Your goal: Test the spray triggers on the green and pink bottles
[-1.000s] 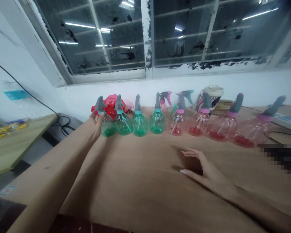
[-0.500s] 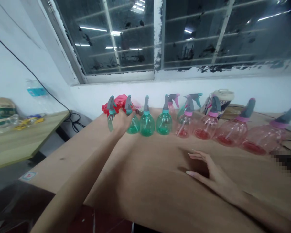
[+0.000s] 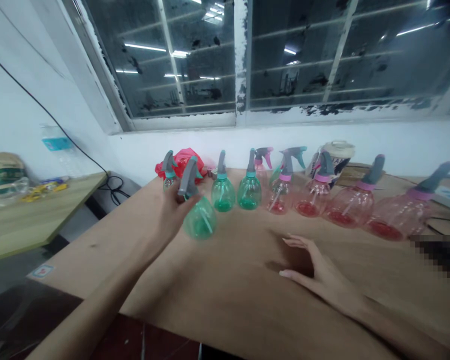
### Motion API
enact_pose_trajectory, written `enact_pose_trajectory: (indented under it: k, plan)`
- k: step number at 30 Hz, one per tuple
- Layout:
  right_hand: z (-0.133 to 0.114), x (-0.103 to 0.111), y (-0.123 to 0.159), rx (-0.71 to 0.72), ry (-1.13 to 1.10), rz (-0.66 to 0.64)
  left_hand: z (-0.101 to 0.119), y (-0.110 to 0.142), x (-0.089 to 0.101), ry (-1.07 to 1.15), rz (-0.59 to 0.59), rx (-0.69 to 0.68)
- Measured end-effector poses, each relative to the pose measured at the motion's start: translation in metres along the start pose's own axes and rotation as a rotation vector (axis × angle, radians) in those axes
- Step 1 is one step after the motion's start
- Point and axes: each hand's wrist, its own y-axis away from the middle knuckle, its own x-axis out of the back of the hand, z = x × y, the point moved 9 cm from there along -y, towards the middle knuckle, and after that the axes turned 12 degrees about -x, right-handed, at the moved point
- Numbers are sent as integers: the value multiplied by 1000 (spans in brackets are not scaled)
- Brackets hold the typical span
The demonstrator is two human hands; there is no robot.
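Observation:
My left hand (image 3: 172, 207) is closed round the neck of a green spray bottle (image 3: 200, 220) with a grey trigger head, tilted a little and in front of the row. Behind that hand stands another green spray bottle (image 3: 168, 165), partly hidden. To the right are two more green bottles, the nearer one to my hand a green bottle (image 3: 223, 194), then a green bottle (image 3: 249, 192). Several pink spray bottles (image 3: 348, 205) continue the row to the right. My right hand (image 3: 318, 270) is open over the table, thumb and fingers apart, holding nothing.
The brown table (image 3: 225, 280) reaches back to the wall below a barred window. Behind the row lie a red plastic bag (image 3: 189, 160), more spray bottles and a white container (image 3: 337, 152). A second table (image 3: 75, 200) with bags on it stands left, black cable beside it.
My left hand has drawn one green spray bottle out of the row, towards me. My right hand stays open, nearly in the same place over the table.

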Motion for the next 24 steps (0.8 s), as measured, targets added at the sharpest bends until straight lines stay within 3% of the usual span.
enact_pose_trajectory:
  k: [3, 7, 11, 15, 20, 24]
  plan:
    - [-6, -2, 4, 39, -26, -21, 31, 26, -27, 237, -128, -106]
    - [-18, -3, 9, 121, -79, -35, 75, 43, -78, 270, -342, -217]
    - [-23, 3, 7, 151, -91, 29, 114, 44, -109, 323, -401, -344]
    - [-21, 7, 2, 90, -118, 63, 132, 46, -125, 432, -435, -409]
    - [-24, 9, 2, 39, -140, 62, 138, 43, -124, 516, -330, -415]
    - [-28, 11, 3, 48, -163, 45, 155, 40, -135, 641, -421, -466]
